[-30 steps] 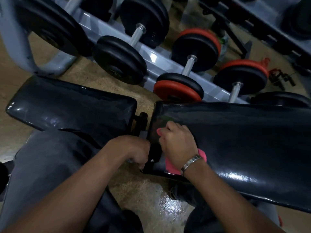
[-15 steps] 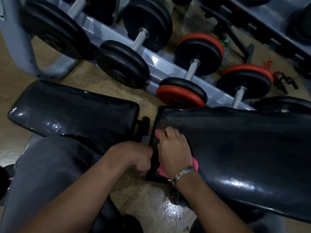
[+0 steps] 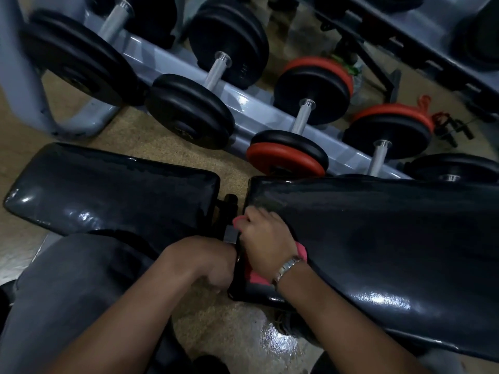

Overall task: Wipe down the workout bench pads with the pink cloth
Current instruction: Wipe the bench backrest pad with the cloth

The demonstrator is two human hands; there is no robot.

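Observation:
Two glossy black bench pads lie side by side: a short seat pad [image 3: 113, 195] on the left and a long back pad [image 3: 378, 238] on the right. My right hand [image 3: 266, 240] presses the pink cloth [image 3: 255, 276] onto the back pad's near left end; pink shows under the palm and at the fingertips. My left hand [image 3: 208, 261] is curled against the near left corner of the back pad, beside the black frame in the gap. Its fingers are hidden below the pad edge.
A grey dumbbell rack [image 3: 243, 103] with several black and red-plated dumbbells stands just behind the bench. My grey-trousered leg [image 3: 67, 292] fills the lower left. The speckled floor [image 3: 229, 333] below the gap shines wet.
My right hand has slid the cloth leftward along the back pad toward its left edge. The left hand has stayed at the corner.

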